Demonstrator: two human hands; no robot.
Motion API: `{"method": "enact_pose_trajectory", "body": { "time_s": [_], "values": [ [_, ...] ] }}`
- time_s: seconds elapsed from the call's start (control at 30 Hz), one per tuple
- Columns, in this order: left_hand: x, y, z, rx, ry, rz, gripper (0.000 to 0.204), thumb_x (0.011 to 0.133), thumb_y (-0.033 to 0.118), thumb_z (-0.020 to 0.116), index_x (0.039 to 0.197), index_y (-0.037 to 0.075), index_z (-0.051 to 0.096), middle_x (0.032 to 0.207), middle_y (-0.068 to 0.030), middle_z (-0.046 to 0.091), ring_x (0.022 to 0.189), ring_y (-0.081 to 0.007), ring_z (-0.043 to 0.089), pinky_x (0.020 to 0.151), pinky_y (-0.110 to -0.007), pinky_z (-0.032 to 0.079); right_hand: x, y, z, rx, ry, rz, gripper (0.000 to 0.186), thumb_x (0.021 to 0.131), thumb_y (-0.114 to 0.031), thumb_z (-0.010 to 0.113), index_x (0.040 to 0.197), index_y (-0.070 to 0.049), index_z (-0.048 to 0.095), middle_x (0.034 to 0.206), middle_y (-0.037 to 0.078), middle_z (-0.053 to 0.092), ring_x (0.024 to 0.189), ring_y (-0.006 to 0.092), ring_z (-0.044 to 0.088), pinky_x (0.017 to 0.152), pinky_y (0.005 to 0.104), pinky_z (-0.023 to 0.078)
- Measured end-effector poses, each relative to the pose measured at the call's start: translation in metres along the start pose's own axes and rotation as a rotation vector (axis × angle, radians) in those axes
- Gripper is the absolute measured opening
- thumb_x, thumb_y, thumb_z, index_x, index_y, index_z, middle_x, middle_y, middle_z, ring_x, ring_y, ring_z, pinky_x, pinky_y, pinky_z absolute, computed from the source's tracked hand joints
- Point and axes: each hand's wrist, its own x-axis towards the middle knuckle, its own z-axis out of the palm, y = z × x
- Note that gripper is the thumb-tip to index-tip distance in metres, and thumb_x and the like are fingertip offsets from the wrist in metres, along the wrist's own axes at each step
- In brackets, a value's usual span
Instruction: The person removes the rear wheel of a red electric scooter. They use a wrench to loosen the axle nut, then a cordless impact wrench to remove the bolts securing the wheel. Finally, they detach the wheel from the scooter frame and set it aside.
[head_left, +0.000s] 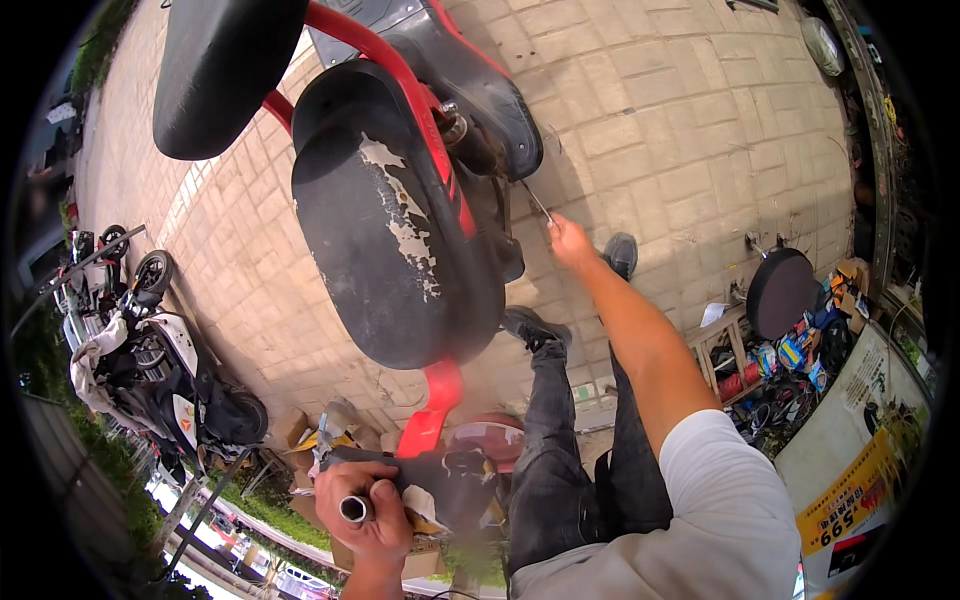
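Left hand [368,525]: we grip a hollow metal tube [353,510], low in view.
Right hand [570,243]: we grasp a thin metal rod [538,203], its far end near the scooter's black underside.
Scooter [345,235]: before us on paving [640,110], its black seat cover torn.

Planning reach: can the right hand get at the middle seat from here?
Probably yes: the top of the middle seat lies bare, though a red bar partly flanks it and the right hand already holds a thin rod.
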Motion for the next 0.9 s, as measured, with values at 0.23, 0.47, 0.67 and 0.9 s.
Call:
{"method": "enact_pose_trajectory", "body": {
  "time_s": [0.23,0.47,0.67,0.9],
  "values": [
    [0.003,0.003,-0.003,0.112,-0.077,0.026,0.036,0.094,0.036,0.052,0.074,0.007,0.047,0.069,-0.0093,0.061,0.063,-0.0216,0.049,0.065,-0.034,0.037,0.011,0.041,-0.01,0.045,-0.039,-0.197,0.039,0.096,-0.027,0.048,0.129,-0.007,0.055,0.104,0.026,0.064,0.099,0.043,0.06,0.086,0.0473,0.047],
    [0.011,0.011,-0.01,0.092,-0.213,-0.008,0.034,0.095,0.032,0.049,0.077,0.004,0.055,0.075,-0.0125,0.064,0.066,-0.0265,0.055,0.069,-0.041,0.042,0.024,0.05,-0.001,-0.062,-0.018,-0.208,0.039,0.097,-0.029,0.047,0.129,-0.008,0.054,0.104,0.026,0.064,0.098,0.0443,0.059,0.084,0.0497,0.047],
    [0.008,0.009,-0.009,0.055,-0.219,-0.01,0.036,0.095,0.032,0.049,0.073,0.004,0.054,0.075,-0.0126,0.062,0.066,-0.025,0.054,0.066,-0.039,0.043,0.029,0.049,0.003,-0.19,-0.022,-0.139,0.037,0.097,-0.034,0.048,0.116,-0.004,0.058,0.093,0.026,0.066,0.088,0.0463,0.062,0.077,0.0532,0.049],
    [0.005,0.007,-0.011,0.067,-0.228,0.014,0.032,0.093,0.028,0.049,0.072,0.004,0.051,0.076,-0.0127,0.062,0.067,-0.024,0.054,0.065,-0.037,0.043,0.036,0.051,0.009,-0.4,-0.082,-0.018,0.036,0.096,-0.035,0.05,0.093,0.0,0.057,0.083,0.026,0.066,0.082,0.0449,0.064,0.073,0.0536,0.05]
  ]
}}
